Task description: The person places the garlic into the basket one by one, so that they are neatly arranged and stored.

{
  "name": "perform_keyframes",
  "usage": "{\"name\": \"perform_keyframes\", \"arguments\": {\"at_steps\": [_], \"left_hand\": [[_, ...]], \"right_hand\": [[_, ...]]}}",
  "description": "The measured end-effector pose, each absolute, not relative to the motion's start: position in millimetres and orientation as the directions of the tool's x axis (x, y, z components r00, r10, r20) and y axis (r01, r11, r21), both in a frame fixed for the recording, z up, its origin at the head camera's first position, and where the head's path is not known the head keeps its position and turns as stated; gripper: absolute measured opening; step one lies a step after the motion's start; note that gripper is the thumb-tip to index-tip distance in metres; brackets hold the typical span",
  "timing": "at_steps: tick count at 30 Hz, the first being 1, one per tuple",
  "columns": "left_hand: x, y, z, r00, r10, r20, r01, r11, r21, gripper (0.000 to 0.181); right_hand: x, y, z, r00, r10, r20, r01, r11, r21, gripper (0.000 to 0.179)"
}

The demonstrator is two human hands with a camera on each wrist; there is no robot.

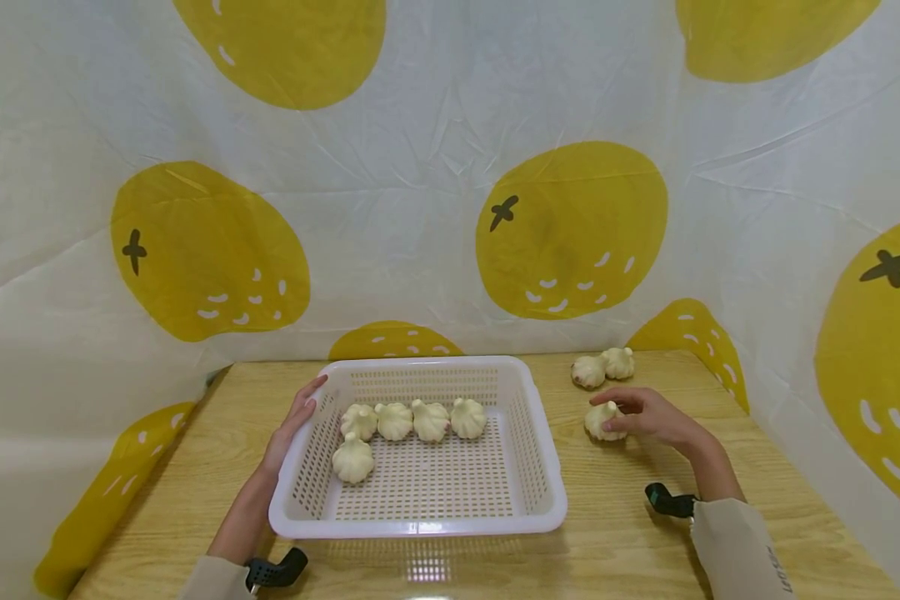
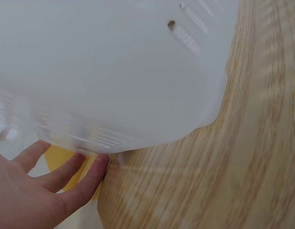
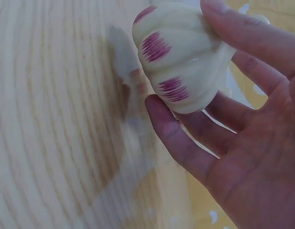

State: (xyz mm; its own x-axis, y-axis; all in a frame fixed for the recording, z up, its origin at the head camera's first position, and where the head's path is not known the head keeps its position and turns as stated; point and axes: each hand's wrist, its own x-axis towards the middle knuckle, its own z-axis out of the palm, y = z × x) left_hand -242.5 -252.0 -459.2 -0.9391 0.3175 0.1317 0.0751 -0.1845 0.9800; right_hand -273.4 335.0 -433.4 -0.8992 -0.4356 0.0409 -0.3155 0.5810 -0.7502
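A white plastic basket (image 1: pixel 420 528) with slotted walls stands in the middle of the table. Several garlic bulbs (image 1: pixel 393 422) lie inside it, toward its back left. My left hand (image 1: pixel 287 433) rests against the basket's left side; in the left wrist view its spread fingers (image 2: pixel 92 176) touch the slotted wall. To the right of the basket, my right hand (image 1: pixel 648 417) holds a garlic bulb (image 1: pixel 600 422) between thumb and fingers. The right wrist view shows this garlic bulb (image 3: pixel 180 57) with purple streaks, the thumb on one side and fingertips beneath.
Two more garlic bulbs (image 1: pixel 603 367) sit side by side at the table's back right, just beyond my right hand. Behind the wooden table (image 1: pixel 607 533) hangs a white cloth (image 1: pixel 405 250) printed with large yellow fruits.
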Motion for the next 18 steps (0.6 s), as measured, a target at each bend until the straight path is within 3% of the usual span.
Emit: {"name": "perform_keyframes", "arguments": {"at_steps": [18], "left_hand": [[-241.7, -250.8, -457.3, -0.942, 0.309, 0.13, 0.075, -0.182, 0.98, 0.053]], "right_hand": [[-272.5, 335.3, -429.6, -0.925, -0.377, 0.049, -0.278, 0.582, -0.764, 0.044]]}}
